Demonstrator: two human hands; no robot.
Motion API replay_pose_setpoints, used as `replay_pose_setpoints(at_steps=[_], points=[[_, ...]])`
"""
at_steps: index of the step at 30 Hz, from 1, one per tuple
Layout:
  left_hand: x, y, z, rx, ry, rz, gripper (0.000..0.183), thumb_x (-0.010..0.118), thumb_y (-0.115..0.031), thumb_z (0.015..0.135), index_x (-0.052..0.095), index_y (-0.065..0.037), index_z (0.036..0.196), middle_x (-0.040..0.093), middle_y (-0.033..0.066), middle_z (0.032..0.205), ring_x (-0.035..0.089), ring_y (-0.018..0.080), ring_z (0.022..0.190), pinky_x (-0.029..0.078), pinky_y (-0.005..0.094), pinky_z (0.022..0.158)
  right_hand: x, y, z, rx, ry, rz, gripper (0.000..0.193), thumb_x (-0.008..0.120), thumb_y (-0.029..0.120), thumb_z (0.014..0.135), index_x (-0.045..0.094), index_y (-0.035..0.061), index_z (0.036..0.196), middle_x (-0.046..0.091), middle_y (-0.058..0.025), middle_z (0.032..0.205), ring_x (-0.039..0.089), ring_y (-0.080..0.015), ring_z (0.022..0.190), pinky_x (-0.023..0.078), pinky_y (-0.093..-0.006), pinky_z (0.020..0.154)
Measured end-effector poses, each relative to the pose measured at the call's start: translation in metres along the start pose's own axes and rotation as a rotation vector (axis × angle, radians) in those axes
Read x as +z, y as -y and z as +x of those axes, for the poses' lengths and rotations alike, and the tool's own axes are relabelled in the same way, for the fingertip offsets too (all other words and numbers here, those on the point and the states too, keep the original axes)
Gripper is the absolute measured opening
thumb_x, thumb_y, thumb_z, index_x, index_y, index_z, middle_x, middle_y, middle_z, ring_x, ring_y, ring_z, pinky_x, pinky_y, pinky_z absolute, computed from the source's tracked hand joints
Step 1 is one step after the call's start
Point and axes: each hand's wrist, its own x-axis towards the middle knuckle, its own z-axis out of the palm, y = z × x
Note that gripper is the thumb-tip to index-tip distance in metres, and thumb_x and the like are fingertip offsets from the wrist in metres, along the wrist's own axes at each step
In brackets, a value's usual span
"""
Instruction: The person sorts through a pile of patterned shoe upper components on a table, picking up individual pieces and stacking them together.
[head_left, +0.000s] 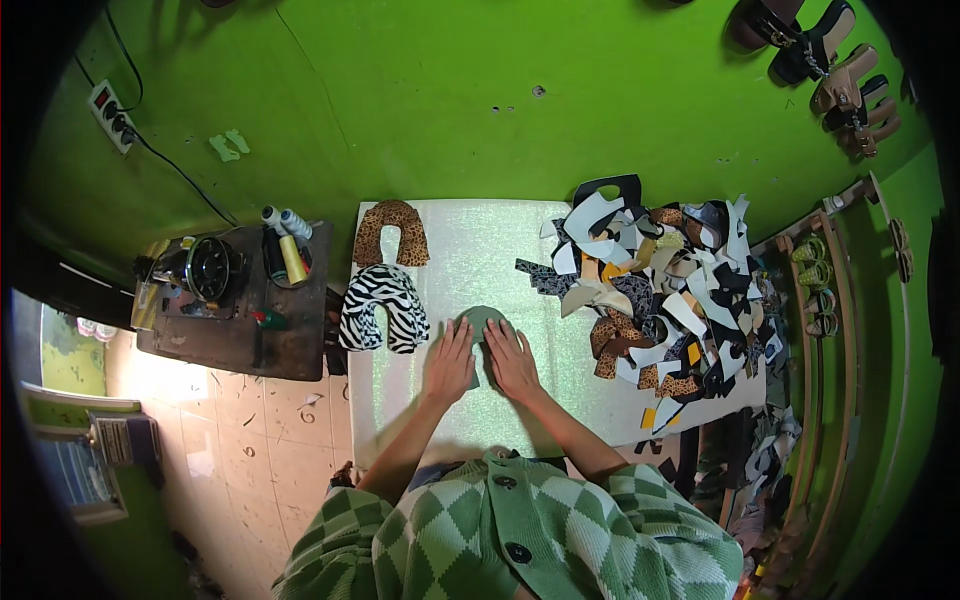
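One grey-green piece [482, 318], flat on a pale desk [580, 400]

Piece: single, thin, set left of the desk's middle, directly in front of the person. Rounded end faces away from the body; a narrow strip, apparently the same material, shows lower down between the hands. Full outline cannot be told, much being covered.

Grips: two. Left grip [450, 362] rests over the left side, right grip [512, 365] over the right. Both lie open, fingers extended, tips meeting the rounded end; neither is wrapped around anything.

Governing relation: piece beneath and between both grips, its long axis seemingly running straight out from the body, roughly in line with the fingers. Neither hand is nearer; both touch it.

Left side: one zebra-print arch [383, 285], near the left grip but apart from it; one leopard-print arch [391, 215], just beyond the zebra one. Both openings face the person.

Right side: one heap of mixed scraps [690, 300], nearer the right grip, well apart from the piece.
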Motion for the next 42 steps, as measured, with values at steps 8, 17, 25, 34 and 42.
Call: replay_pose_setpoints(at_steps=[8,17,25,34,42], points=[[0.016,0.009,0.003,0.016,0.078,0.028,0.067,0.046,-0.03,0.093,0.025,0.005,0.146,0.019,0.0214,0.155,0.015,0.0429,0.143,0.019,0.0461,0.115,0.016,-0.004,0.001,0.031,0.091,-0.033,0.062,0.044,0.031,0.095,0.024,0.0092,0.15,0.019,-0.007,0.158,0.018,-0.0267,0.145,0.016,-0.0553,0.114],[0.017,0.004,0.008,-0.02,0.086,0.044,0.068,0.046,-0.032,0.094,0.025,0.006,0.146,0.018,0.0228,0.155,0.014,0.0437,0.143,0.019,0.0467,0.115,0.018,-0.005,0.006,0.051,0.108,-0.053,0.064,0.044,0.034,0.095,0.022,0.0109,0.151,0.017,-0.0052,0.158,0.017,-0.0252,0.145,0.016,-0.0563,0.114],[0.019,0.003,0.01,-0.064,0.101,0.108,0.072,0.051,-0.039,0.091,0.028,0.003,0.146,0.02,0.0189,0.155,0.016,0.0378,0.144,0.02,0.0433,0.115,0.021,-0.009,0.007,0.045,0.138,-0.064,0.064,0.043,0.035,0.096,0.023,0.0097,0.151,0.018,-0.0071,0.158,0.018,-0.0261,0.145,0.017,-0.0549,0.114],[0.021,0.0,0.012,-0.11,0.172,0.098,0.074,0.051,-0.038,0.091,0.023,0.001,0.148,0.018,0.0199,0.156,0.014,0.038,0.144,0.021,0.0428,0.114,0.026,-0.014,0.006,0.036,0.11,0.001,0.064,0.044,0.035,0.094,0.026,0.0073,0.149,0.02,-0.0095,0.157,0.02,-0.027,0.145,0.019,-0.0503,0.115],[0.019,0.005,0.011,-0.021,0.108,0.126,0.071,0.049,-0.036,0.093,0.023,0.002,0.147,0.019,0.0198,0.155,0.016,0.0399,0.143,0.022,0.0442,0.113,0.014,-0.013,0.006,-0.003,0.043,0.034,0.061,0.045,0.024,0.092,0.027,0.007,0.148,0.023,-0.0089,0.157,0.022,-0.0257,0.144,0.019,-0.0512,0.114]])
